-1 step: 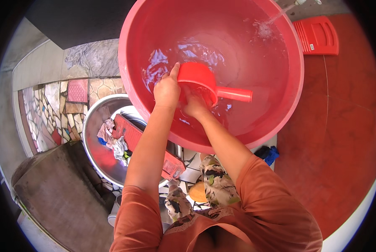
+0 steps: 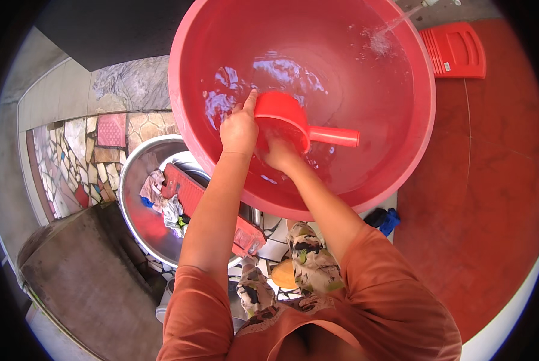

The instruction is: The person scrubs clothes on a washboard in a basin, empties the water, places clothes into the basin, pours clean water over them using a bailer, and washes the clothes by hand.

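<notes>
Nearest me, a round silver metal basin (image 2: 121,186) stands on the broken-tile mosaic floor (image 2: 275,249), holding a red ribbed plastic washboard (image 2: 188,194) and crumpled clothes (image 2: 172,212). Beyond, a red plastic dipper (image 2: 281,108) is in the round pink plastic tub (image 2: 425,120) of water; the left hand (image 2: 239,129) grips its rim, the right hand (image 2: 280,153) reaches inside, grip hidden. Smooth red flooring (image 2: 444,198) spreads rightward; farther off, a thin water stream (image 2: 396,25) falls into the tub.

We look steeply down from the person's head through one wide fisheye lens. We face the large red basin (image 2: 421,114) from close above.
</notes>
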Available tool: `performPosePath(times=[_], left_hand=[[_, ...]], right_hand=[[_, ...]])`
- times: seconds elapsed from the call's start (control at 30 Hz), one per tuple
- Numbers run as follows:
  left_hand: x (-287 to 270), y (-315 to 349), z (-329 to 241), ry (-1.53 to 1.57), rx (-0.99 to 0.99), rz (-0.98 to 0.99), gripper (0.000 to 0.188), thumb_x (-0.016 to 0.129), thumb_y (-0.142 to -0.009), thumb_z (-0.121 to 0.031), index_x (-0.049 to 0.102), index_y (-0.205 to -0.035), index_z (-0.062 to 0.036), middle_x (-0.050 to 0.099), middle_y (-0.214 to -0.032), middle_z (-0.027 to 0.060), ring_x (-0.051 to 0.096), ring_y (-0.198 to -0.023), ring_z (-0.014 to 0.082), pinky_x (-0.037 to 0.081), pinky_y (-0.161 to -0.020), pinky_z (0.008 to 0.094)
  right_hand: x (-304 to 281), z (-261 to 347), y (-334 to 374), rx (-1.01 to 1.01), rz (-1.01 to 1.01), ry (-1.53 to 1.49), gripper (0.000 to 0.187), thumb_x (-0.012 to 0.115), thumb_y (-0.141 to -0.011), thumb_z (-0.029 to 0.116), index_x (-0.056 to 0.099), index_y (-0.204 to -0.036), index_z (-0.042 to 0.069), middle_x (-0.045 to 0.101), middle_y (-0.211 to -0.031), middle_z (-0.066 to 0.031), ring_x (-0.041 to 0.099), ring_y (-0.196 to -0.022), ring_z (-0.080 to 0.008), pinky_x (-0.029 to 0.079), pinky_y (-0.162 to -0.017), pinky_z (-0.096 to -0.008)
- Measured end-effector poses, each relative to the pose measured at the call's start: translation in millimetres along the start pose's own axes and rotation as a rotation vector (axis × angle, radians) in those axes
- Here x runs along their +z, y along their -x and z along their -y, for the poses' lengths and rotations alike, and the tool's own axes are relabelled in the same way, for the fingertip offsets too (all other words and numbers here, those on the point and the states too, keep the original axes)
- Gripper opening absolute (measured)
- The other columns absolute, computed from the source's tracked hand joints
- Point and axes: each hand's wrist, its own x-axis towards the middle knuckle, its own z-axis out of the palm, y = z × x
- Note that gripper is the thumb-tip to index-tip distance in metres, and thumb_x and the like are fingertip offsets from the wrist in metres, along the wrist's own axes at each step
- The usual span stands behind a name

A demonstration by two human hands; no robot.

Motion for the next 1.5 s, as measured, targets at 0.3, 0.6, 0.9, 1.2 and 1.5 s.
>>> performPosePath(times=[0.3,0.6,0.9,1.2,1.5], left_hand=[[21,-7,18,-0.048,-0.05,0.057,0.023,0.043,-0.085,-0.009,0.055,-0.104,-0.0105,0.065,-0.085,0.0203,0.064,-0.081,0.0365,0.051,-0.072,0.046],[22,-4,14,-0.017,-0.081,0.235,0.032,0.047,-0.087,-0.02,0.052,-0.118,-0.0112,0.064,-0.093,0.0214,0.063,-0.087,0.0359,0.05,-0.075,0.0476],[-67,76,34,0.458,0.145,-0.574,0.03,0.061,-0.083,-0.007,0.058,-0.112,-0.0044,0.06,-0.106,0.0152,0.061,-0.092,0.0291,0.049,-0.079,0.0346],[-13,262,240,0.62,-0.609,-0.538,0.026,0.058,-0.085,-0.014,0.059,-0.107,-0.0003,0.061,-0.081,0.0131,0.062,-0.072,0.0207,0.049,-0.065,0.0282],[71,378,310,1.168,-1.151,-0.346,0.028,0.055,-0.088,-0.024,0.061,-0.106,-0.003,0.061,-0.087,0.0043,0.058,-0.071,0.0124,0.049,-0.059,0.0258]], right_hand=[[-126,-17,70,-0.553,-0.543,0.404,0.047,0.068,-0.077,0.032,0.056,-0.117,0.011,0.06,-0.114,-0.0085,0.051,-0.112,-0.0273,0.042,-0.089,-0.0372],[-142,-60,2,-0.211,0.261,0.932,0.046,0.071,-0.072,0.026,0.057,-0.113,0.009,0.065,-0.095,-0.012,0.063,-0.089,-0.0245,0.05,-0.073,-0.0405],[-99,-80,71,0.254,0.555,-0.349,0.025,0.063,-0.077,0.01,0.052,-0.098,0.002,0.055,-0.069,-0.0059,0.053,-0.05,-0.0146,0.047,-0.045,-0.0296],[-87,-47,154,-0.026,0.145,-0.494,0.025,0.059,-0.078,0.001,0.051,-0.102,-0.002,0.054,-0.067,-0.0061,0.052,-0.049,-0.0134,0.044,-0.044,-0.0272],[-47,66,237,-0.106,0.127,-0.265,0.018,0.059,-0.078,0.001,0.049,-0.093,-0.002,0.054,-0.068,-0.0057,0.052,-0.05,-0.0129,0.044,-0.046,-0.0264]])
